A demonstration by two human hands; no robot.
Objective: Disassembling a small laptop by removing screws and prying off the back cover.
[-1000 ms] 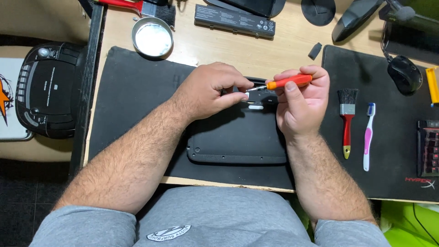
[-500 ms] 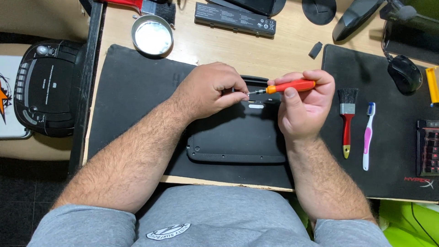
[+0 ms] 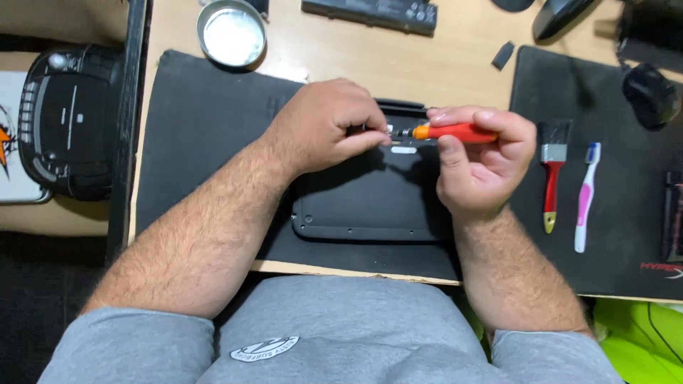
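Nearest the camera, the person's grey-clad lap fills the bottom edge, with both bare forearms reaching up over the desk. Just beyond the desk edge a black laptop base (image 3: 370, 203) lies flat on a dark mat (image 3: 206, 128), its screw holes showing along the near rim. Over its far edge the two hands meet. The right hand (image 3: 484, 167) is closed around an orange-handled screwdriver (image 3: 452, 132), held roughly level with its metal tip pointing left. The left hand (image 3: 324, 128) is curled, its fingertips pinched together at the screwdriver's tip; what, if anything, lies between them is too small to tell. To the right, on a second dark mat (image 3: 605, 235), a red-handled paintbrush (image 3: 551, 171) and a pink and white toothbrush (image 3: 586, 195) lie side by side, apart from the hands. Farther back on the wooden desk (image 3: 441, 64) stand a round metal tin (image 3: 231, 32) and a long black battery pack (image 3: 370, 13), with a black mouse (image 3: 649, 94) at far right. Off the desk's left side sits a black portable stereo (image 3: 67, 121).
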